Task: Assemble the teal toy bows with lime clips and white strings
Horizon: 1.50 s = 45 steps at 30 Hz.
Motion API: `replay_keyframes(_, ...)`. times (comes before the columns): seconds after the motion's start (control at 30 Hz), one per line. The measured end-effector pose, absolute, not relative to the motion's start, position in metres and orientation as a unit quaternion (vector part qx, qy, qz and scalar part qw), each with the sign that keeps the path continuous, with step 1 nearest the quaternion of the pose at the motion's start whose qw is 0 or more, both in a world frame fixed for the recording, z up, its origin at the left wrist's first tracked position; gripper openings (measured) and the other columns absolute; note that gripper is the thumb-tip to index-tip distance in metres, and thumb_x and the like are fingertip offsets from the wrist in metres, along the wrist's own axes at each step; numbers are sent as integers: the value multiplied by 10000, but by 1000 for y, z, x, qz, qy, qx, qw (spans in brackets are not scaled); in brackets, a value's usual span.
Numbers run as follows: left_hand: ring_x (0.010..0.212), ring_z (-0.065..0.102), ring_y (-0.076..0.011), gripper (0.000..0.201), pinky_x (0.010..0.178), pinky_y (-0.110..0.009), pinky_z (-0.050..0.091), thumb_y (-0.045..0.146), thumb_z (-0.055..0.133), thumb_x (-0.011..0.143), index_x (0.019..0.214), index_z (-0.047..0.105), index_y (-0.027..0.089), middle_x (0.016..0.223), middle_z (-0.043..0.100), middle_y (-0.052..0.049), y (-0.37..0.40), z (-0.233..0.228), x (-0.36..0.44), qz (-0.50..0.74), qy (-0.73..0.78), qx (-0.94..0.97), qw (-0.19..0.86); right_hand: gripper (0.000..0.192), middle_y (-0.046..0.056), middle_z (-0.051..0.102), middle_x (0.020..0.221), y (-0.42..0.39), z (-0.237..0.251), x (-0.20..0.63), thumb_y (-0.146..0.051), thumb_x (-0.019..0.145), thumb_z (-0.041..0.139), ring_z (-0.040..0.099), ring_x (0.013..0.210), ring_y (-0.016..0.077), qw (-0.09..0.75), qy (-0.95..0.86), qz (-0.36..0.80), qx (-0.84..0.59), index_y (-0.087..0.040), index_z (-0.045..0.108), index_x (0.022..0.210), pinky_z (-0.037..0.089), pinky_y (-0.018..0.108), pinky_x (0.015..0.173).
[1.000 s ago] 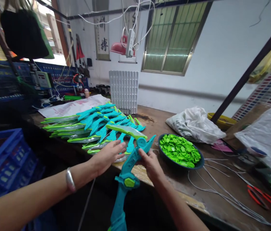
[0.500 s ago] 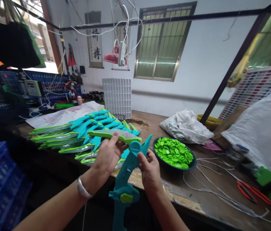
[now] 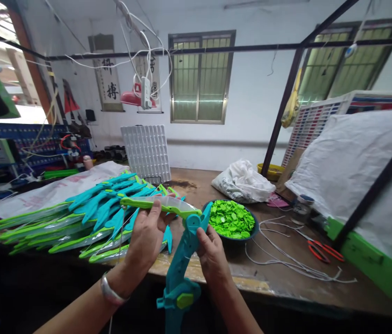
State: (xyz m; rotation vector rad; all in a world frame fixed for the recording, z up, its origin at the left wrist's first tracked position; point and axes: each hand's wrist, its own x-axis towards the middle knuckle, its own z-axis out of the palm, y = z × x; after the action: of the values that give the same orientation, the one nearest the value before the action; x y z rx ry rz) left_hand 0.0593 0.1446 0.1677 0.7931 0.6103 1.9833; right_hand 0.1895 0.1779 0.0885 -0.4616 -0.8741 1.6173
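Toy bow [image 3: 182, 260], teal plastic, with green limb [image 3: 161, 206].
Left hand [image 3: 147, 239] pinches limb; right hand [image 3: 211, 253] grips riser beside bowl [image 3: 232, 236]. Likely light, stiff; hold near joint.

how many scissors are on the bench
1: red scissors lie on the bench right of the bowl, beside the loose white strings. Others may be hidden under bags.
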Motion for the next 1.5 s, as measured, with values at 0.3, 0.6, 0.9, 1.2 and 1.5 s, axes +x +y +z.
replay_keyframes(0.3,940,747,-239,470,899,-410,588,389,799,831,1211,543,284,890,749,10,150,197,96,779,203,407,432,543,56,705,1246,162,83,215,-557,874,719,629,1151,255,572,-487,612,-248,-232,638,1302,511,316,952)
replay_keyframes(0.6,511,622,-164,358,518,-288,548,342,731,847,1109,519,222,708,661,17,156,193,115,597,383,443,548,497,12,634,898,116,49,206,-554,879,716,562,733,151,516,-421,723,-181,-234,608,1244,473,266,677)
replay_keyframes(0.9,463,570,-164,304,433,-272,509,364,713,843,1013,522,202,640,632,1,155,190,117,565,401,476,542,458,-56,461,709,108,55,203,-591,877,705,378,605,90,489,-460,720,-176,-200,550,1059,318,226,581)
replay_keyframes(1.2,471,543,-164,217,446,-309,529,332,616,920,1067,558,182,643,595,-10,144,225,109,570,291,469,609,422,30,658,929,87,90,216,-562,833,755,569,796,183,531,-490,662,-200,-255,652,1104,499,304,763)
replay_keyframes(1.5,405,411,-94,376,374,-204,431,354,355,1068,1083,649,121,597,445,35,116,298,97,636,138,447,613,679,88,676,1128,104,134,222,-700,721,792,632,1000,259,501,-550,665,-66,-257,652,1216,511,374,884)
